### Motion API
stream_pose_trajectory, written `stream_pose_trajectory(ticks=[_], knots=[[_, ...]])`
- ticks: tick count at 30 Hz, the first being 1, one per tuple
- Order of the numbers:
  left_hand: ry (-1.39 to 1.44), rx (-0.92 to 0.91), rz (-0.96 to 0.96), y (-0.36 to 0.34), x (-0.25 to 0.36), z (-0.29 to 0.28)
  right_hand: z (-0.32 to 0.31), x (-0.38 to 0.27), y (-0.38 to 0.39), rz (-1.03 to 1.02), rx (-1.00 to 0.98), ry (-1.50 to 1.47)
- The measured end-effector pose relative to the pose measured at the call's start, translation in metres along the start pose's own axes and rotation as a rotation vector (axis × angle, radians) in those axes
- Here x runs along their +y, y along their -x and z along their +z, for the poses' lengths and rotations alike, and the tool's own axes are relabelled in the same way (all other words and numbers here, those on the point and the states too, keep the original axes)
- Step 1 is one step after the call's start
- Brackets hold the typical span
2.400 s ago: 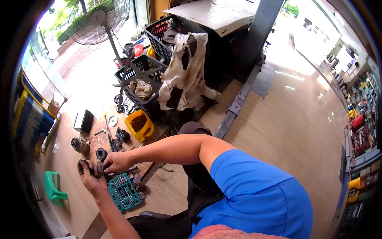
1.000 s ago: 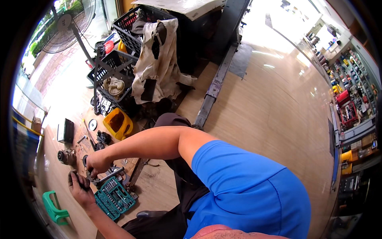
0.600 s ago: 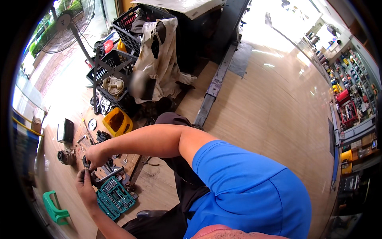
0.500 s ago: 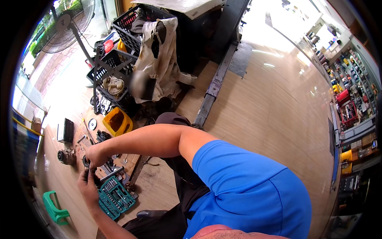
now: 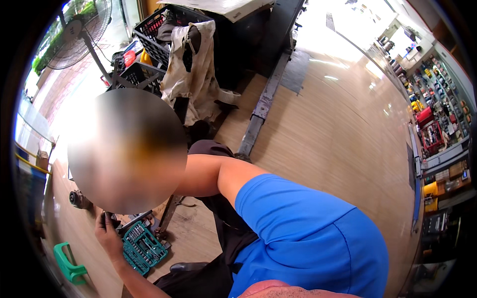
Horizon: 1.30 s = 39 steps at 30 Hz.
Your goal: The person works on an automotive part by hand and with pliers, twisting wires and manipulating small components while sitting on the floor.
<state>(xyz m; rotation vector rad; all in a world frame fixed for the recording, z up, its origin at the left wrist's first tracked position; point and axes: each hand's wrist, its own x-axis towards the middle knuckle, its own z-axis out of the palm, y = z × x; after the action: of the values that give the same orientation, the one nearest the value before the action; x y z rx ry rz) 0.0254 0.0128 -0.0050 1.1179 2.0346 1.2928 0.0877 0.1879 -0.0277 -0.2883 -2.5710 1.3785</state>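
Observation:
My left hand is low at the left, its fingers bent and closed round something dark at their tips that I cannot make out. Just above it, a round blurred patch covers my right hand and wrist, so neither its fingers nor anything in them shows. Only the bare right forearm comes out from that patch. Beside my left hand lies an opened teal socket set case with several metal sockets in it. A metal bar rests along its upper edge. A round metal machine part sits on the floor nearby.
A green plastic stool stands at the lower left. Black crates draped with a stained cloth are at the back, near a standing fan. A long metal lift arm crosses the floor. Stocked shelves line the right.
The blurred patch has grown and shifted over my right hand, hiding the ring-shaped part and the yellow container seen before. My left hand stays nearly in place.

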Motion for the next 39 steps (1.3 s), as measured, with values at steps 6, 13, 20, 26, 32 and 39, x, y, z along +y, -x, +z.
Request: stream_pose_trajectory(ticks=[6,13,20,26,32,39], knots=[[-0.024,-0.021,0.048,0.001,-0.006,-0.008,-0.015,-0.035,0.025,0.157,-0.079,-0.079],[0.234,0.062,0.032,-0.004,-0.017,-0.01,-0.01,-0.013,0.013,0.115,-0.012,-0.056],[0.453,0.036,0.039,-0.002,-0.02,-0.015,-0.007,-0.005,0.008,0.045,0.032,0.066],[0.423,0.018,0.069,0.0,-0.018,-0.013,-0.008,-0.004,0.01,0.06,0.014,0.095],[0.373,0.115,0.076,0.003,-0.002,-0.006,-0.016,-0.01,0.019,0.053,0.02,0.094],[0.026,0.172,0.169,0.001,-0.016,-0.02,-0.021,-0.018,0.013,0.081,0.012,0.113]])
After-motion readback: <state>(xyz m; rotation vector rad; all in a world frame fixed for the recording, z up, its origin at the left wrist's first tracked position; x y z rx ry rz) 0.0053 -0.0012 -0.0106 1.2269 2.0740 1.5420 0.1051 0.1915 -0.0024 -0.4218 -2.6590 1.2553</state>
